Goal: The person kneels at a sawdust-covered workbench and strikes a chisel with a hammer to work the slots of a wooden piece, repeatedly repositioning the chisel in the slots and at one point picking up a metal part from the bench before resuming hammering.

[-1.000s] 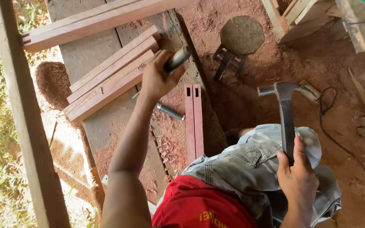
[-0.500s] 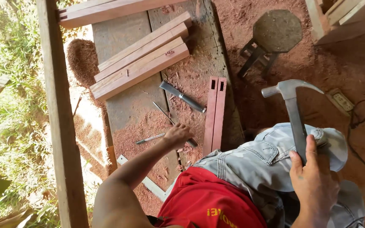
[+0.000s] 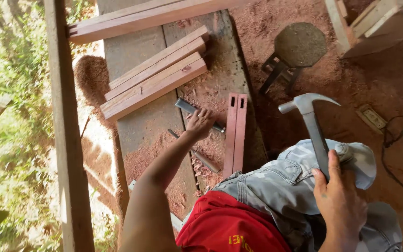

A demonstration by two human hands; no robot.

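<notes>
My left hand (image 3: 200,122) reaches out over the sawdust-covered workbench (image 3: 141,135) and closes over a dark-handled chisel (image 3: 184,106) lying on it. My right hand (image 3: 339,205) rests over my grey-trousered knee and grips the handle of a steel claw hammer (image 3: 306,103), head up. Two reddish slats with mortise holes (image 3: 236,133) lie side by side just right of my left hand. A second metal tool (image 3: 206,161) lies on the bench below that hand.
Several cut timber pieces (image 3: 155,79) are stacked on the bench, with a long board (image 3: 141,18) across its far end. A wooden post (image 3: 66,140) runs down the left, grass beyond it. A small stool (image 3: 297,46) and a power strip (image 3: 373,116) sit on the dirt floor.
My left hand held the chisel up a second ago, dropped toward the near end of the bench, and now lies on the chisel on the bench. The hammer stays raised in my right hand.
</notes>
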